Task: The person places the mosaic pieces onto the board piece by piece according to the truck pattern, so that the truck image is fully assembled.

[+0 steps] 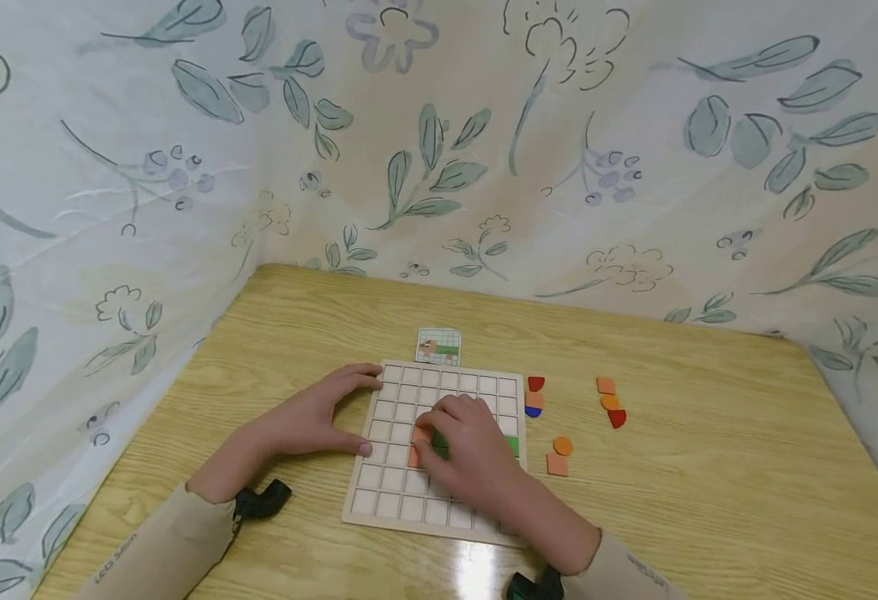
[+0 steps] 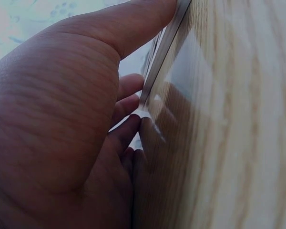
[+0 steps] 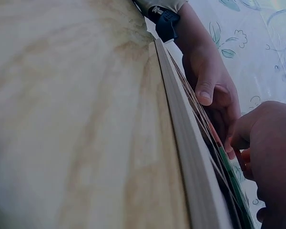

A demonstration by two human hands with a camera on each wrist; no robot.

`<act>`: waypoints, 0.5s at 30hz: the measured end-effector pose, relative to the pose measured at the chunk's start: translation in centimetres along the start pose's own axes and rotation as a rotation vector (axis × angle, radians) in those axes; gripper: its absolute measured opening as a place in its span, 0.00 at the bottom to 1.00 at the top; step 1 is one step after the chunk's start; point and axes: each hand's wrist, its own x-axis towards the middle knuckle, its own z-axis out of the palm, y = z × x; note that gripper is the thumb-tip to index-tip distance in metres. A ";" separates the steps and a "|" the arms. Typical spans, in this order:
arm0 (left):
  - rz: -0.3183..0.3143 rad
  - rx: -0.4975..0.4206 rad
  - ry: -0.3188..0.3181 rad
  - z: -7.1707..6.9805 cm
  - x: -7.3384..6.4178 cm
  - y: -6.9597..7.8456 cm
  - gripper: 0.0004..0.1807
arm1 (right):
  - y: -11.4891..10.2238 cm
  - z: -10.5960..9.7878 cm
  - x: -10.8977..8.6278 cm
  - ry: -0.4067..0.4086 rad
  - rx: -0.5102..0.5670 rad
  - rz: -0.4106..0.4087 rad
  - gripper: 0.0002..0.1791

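A wooden grid board [image 1: 405, 395] lies flat on the table. My left hand [image 1: 318, 417] rests along its left edge, thumb tip on the rim low down and fingers by the top left corner. Over the middle of the board my right hand [image 1: 472, 450] pinches a small orange tile [image 3: 240, 160] between thumb and fingertips. Another orange tile [image 1: 413, 457] sits in the grid just under those fingertips. Green tiles [image 1: 512, 446] fill part of the same area, partly hidden by the right hand.
Behind the board lies a small picture card [image 1: 439, 346] with a gridded pattern. Loose tiles lie to the right: a red piece [image 1: 536, 383], a blue piece [image 1: 533, 412], an orange circle [image 1: 562, 446], an orange square [image 1: 557, 464] and another red piece [image 1: 617, 418]. Patterned cloth hangs behind the table.
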 end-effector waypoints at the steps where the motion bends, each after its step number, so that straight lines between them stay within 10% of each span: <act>1: 0.001 0.001 -0.001 0.0 0.0 0.0 0.50 | 0.0 0.1 0.0 0.001 -0.002 0.000 0.03; 15: 0.015 0.001 -0.008 -0.2 -0.3 -0.2 0.50 | -0.2 0.6 0.0 -0.039 0.004 0.051 0.06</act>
